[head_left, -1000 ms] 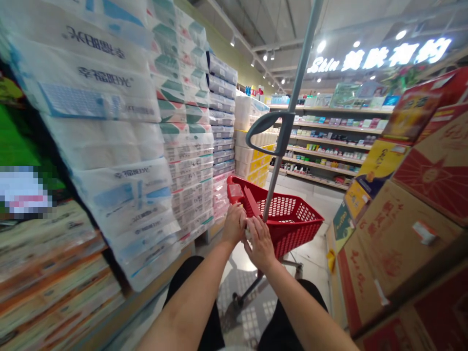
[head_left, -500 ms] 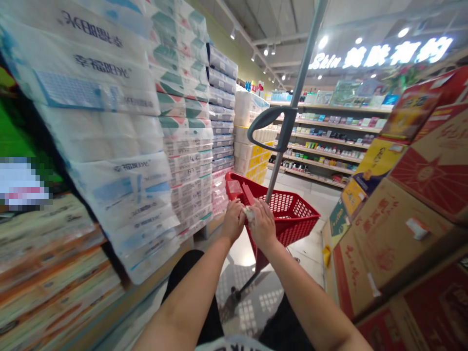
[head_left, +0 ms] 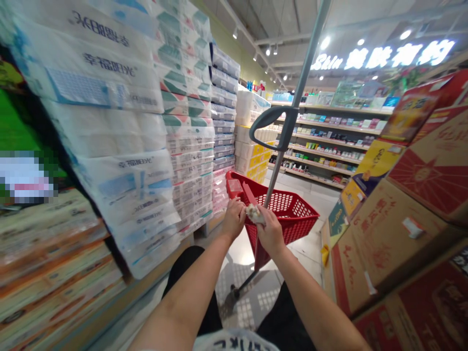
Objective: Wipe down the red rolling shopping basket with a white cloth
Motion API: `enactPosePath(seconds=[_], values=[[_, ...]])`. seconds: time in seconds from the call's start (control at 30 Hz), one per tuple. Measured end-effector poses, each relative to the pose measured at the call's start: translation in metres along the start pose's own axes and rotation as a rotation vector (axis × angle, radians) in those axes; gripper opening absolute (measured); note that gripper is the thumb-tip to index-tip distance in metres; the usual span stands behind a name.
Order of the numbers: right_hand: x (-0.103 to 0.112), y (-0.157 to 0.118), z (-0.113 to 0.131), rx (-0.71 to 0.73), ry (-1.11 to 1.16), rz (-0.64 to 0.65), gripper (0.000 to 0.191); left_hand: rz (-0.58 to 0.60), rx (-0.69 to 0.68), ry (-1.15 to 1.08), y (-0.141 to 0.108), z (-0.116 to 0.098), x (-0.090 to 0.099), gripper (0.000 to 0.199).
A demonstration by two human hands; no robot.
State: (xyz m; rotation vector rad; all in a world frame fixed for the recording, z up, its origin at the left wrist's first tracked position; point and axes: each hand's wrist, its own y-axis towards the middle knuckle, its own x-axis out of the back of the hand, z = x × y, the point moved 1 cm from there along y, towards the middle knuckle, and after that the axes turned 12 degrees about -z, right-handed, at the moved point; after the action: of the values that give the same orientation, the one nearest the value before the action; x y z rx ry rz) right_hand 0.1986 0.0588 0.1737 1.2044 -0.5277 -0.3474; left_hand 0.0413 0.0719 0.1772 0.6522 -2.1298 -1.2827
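Note:
A red shopping cart [head_left: 292, 225] with a perforated basket stands in front of me, and a grey pole with a looped grip [head_left: 288, 127] rises from it. My left hand [head_left: 233, 220] is closed at the cart's near left corner, its fingertips on the red plastic edge by a flat red panel. Close beside it, my right hand [head_left: 269, 229] pinches a crumpled, dirty white cloth or tissue [head_left: 253, 213] over the near rim. The right palm and part of the rim beneath are hidden.
Tall stacks of wrapped toilet paper [head_left: 124, 134] line the left side. Cardboard cartons [head_left: 395, 229] are piled on the right. Shelves of small boxed goods [head_left: 329, 131] stand behind the cart. Below the cart is a pale tiled floor [head_left: 248, 297].
My right hand has moved slightly right and apart from the left, so more of the crumpled white piece shows. My left hand stays at the cart's edge.

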Motion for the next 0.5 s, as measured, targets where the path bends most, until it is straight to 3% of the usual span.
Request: enactPosePath(seconds=[0.1,0.3,0.5], values=[[-0.002,0.006,0.005,0.060,-0.047,-0.019,0.056,-0.005,-0.011,-0.001,-0.002,-0.002,0.000,0.030],[-0.012,-0.021,0.016,0.151,-0.109,0.222,0.070,-0.007,-0.025,0.006,-0.003,-0.002,0.003,0.026],[-0.006,-0.011,0.003,0.164,-0.066,0.236,0.051,-0.010,-0.021,-0.012,-0.004,-0.001,0.005,0.027]])
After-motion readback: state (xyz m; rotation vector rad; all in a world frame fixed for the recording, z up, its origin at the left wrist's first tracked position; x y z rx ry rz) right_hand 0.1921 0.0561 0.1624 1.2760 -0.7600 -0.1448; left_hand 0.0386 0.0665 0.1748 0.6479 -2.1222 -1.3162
